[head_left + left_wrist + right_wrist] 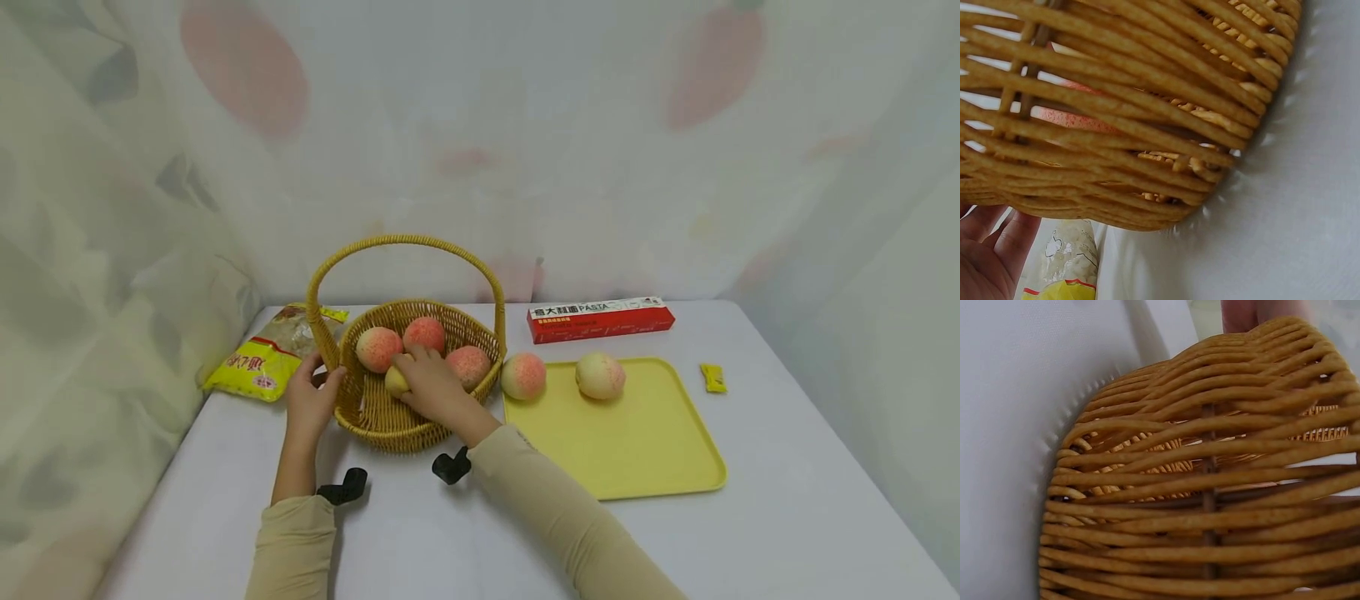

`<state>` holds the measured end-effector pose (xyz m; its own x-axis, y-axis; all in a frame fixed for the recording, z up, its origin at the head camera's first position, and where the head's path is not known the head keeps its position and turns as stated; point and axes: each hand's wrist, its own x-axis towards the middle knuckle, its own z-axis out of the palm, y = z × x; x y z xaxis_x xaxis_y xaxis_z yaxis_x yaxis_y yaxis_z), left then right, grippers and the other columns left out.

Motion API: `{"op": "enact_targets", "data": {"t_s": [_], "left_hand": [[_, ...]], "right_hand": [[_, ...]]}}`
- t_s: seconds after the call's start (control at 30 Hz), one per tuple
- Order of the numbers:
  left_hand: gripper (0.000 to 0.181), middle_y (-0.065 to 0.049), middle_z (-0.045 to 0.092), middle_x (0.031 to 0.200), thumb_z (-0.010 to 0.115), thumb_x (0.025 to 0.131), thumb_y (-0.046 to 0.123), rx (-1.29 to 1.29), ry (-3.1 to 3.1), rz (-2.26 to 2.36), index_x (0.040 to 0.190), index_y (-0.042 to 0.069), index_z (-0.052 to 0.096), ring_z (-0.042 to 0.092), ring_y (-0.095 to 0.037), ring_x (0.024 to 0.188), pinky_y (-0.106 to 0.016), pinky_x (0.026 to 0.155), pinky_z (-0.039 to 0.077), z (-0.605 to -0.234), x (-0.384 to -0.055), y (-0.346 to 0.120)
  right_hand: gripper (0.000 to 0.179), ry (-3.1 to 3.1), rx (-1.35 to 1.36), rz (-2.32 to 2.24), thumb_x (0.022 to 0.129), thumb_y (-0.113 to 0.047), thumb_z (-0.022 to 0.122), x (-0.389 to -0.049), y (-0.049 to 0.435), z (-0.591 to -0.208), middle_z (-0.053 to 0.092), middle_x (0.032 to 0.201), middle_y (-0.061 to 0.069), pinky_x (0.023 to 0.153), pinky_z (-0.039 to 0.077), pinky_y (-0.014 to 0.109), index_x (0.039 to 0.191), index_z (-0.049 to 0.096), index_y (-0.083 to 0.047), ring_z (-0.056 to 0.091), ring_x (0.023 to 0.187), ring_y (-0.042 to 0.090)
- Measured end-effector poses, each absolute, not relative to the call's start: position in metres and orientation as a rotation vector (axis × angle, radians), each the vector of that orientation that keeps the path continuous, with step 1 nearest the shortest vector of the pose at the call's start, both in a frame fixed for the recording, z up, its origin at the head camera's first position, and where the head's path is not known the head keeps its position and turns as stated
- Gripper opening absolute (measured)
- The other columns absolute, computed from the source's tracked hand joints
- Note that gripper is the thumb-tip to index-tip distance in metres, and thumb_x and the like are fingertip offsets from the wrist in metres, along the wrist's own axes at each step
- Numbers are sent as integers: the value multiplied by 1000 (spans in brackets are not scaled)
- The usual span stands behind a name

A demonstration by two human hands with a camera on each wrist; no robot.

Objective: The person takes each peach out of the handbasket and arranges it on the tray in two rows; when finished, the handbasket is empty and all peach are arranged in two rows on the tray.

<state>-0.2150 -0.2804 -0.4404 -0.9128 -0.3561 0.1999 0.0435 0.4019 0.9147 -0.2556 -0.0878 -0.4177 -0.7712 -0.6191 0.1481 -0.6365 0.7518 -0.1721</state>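
A wicker basket (390,435) with a tall arched handle stands on the table, left of centre. My left hand (309,398) grips its left side where the handle meets the rim; in the left wrist view, fingers (1015,240) show against the rim. Inside the basket, my right hand (435,387) holds a pale yellow peach (396,382), partly hidden under the fingers. Around it lie a pink peach (378,348), another peach (424,334) at the back and a third peach (468,366) at the right. The basket's weave (1210,519) covers most of the right wrist view.
Right of the basket is a yellow tray (630,446). One peach (523,376) sits at its left corner, another peach (600,376) near its back edge. A red pasta box (600,322) lies behind, a small yellow packet (713,377) at right, a yellow food bag (258,362) at left.
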Motion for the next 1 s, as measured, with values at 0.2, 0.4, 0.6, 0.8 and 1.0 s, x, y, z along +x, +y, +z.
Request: {"op": "enact_targets", "data": {"t_s": [0.2,0.4,0.6,0.8,1.0], "left_hand": [[48,-14,48,131,56,92,19,283,-2320,-1495,137,9,43,55,-30,104,-9,67,43,-442,-216,-280],[48,-14,46,134,55,93,19,289,-2321,-1534,138,9,41,53,-30,107,-9,67,43,-442,-215,-280],[48,-14,44,136,53,93,20,300,-2335,-1541,138,8,41,51,-29,111,-7,67,43,-439,-214,-283],[48,-11,44,136,52,94,24,362,-2365,-1499,137,9,41,50,-28,114,-12,72,45,-438,-214,-285],[47,-12,45,135,53,93,24,350,-2373,-1481,136,8,43,51,-30,113,-10,70,43,-440,-216,-283]], "right_hand": [[53,-2854,1043,420,84,-31,67,-254,-83,-417,39,139,7,84,45,33,132,46,-21,45,112,22],[57,-2764,1081,622,83,-30,69,-252,-78,-405,44,132,8,85,45,33,134,45,-20,46,113,21],[56,-2582,1115,841,82,-23,70,-249,-66,-380,47,127,6,91,42,27,133,47,-15,46,113,16],[54,-2439,1117,1067,82,-17,70,-239,-33,-355,46,130,5,97,37,25,131,48,-12,44,118,15],[54,-2306,1087,1213,80,-13,72,-234,20,-351,47,130,7,97,38,27,129,50,-7,43,119,15]]}}
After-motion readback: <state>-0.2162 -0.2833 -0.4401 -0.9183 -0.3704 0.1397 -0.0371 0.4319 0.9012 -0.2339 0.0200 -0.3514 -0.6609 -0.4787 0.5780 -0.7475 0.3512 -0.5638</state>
